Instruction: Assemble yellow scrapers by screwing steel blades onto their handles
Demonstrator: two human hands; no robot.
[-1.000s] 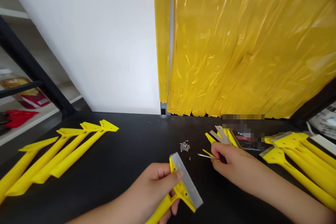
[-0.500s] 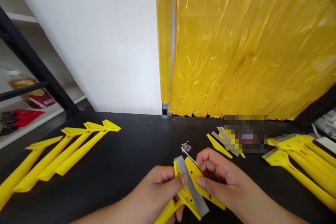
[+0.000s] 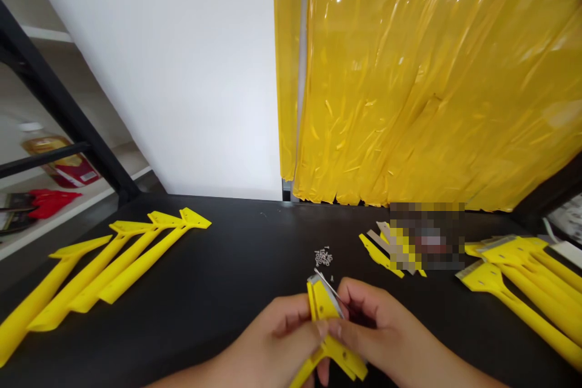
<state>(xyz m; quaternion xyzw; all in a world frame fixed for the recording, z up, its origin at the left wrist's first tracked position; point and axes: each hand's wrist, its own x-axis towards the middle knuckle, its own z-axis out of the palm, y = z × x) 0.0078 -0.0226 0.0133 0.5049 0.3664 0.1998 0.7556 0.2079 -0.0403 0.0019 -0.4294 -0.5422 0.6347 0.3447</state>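
Left hand (image 3: 277,330): closed around the yellow plastic scraper (image 3: 322,306) just below its head, fingers wrapped across the face.

Right hand (image 3: 373,327): fingers curled narrow, pressed against the scraper's head and pinching a thin steel shaft (image 3: 328,286); its other end is hidden in the hand.

Scraper: held between both hands, head up, handle running down toward the person. Only a sliver of its steel blade (image 3: 313,279) shows.

Handling: judged light and stiff, with smooth plastic that may slip. The blade edge looks sharp, so the handle or neck is the safe place to hold.

Beyond the hands: tiny screws (image 3: 322,256) on the black bench (image 3: 236,254).

Right of the right hand: yellow plastic strips (image 3: 379,253), partly blurred; farther out, yellow scrapers (image 3: 513,291).

Left of the left hand: a row of yellow scraper handles (image 3: 136,260).
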